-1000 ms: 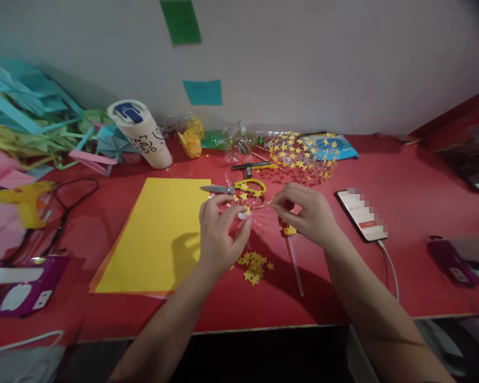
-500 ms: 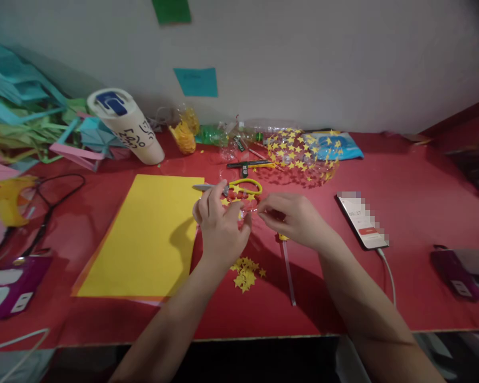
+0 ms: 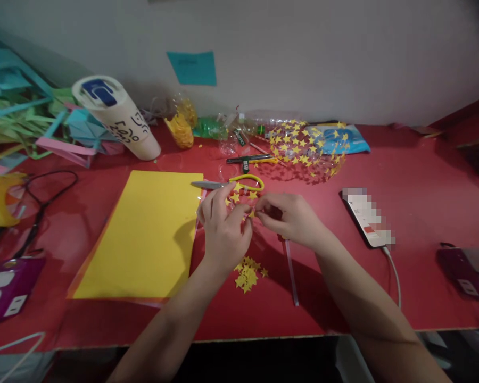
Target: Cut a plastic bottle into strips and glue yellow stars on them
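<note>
My left hand curls around a clear plastic piece dotted with yellow stars, thumb and forefinger at its near edge. Facing it, my right hand is closed in a pinch on a small yellow star at the plastic's right edge. Fingers partly cover the piece. Just behind lie yellow-handled scissors, blades pointing left. A heap of yellow stars rests on the table nearer to me. A translucent stick runs from under my right hand, its far end mostly hidden.
Yellow sheets lie left of my hands. Behind stand a white tumbler, a star-covered clear plastic form and a cutter. A phone with a cable lies right. A yellow glue gun and folded paper shapes are left.
The view has shifted slightly downward. My right hand has come closer to the plastic piece, and a star shows at its fingertips. My left hand keeps its hold.
</note>
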`<action>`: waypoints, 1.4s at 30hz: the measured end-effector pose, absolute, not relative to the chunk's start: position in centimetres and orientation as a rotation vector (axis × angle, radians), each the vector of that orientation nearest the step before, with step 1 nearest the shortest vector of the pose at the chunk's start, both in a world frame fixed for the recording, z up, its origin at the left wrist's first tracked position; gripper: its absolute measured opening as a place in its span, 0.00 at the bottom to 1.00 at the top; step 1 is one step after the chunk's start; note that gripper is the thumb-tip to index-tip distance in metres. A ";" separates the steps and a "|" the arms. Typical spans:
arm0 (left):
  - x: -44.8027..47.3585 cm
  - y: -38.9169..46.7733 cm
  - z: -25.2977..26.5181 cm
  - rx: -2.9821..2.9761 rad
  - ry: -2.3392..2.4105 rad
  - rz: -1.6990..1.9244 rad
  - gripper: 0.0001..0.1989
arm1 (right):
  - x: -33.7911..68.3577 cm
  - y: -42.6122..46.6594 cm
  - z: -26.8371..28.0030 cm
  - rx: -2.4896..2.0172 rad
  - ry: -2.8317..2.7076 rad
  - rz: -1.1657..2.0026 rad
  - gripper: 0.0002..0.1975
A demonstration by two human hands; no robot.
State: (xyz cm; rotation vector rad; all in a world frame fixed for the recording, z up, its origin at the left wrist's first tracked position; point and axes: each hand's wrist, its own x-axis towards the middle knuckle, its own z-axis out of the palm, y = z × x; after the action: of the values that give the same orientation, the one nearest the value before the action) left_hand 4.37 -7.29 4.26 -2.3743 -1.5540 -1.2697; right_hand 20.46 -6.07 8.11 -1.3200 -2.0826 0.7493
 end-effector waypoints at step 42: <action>4.5 -7.2 4.2 -2.438 -1.698 -1.376 0.06 | 19.8 -6.2 7.9 -1.435 -1.876 0.914 0.08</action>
State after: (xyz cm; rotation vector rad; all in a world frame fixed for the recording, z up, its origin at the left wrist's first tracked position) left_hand 4.49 -7.20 4.24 -2.4385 -1.6979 -1.3756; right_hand 19.78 -6.21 7.88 -1.4352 -1.8757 0.9145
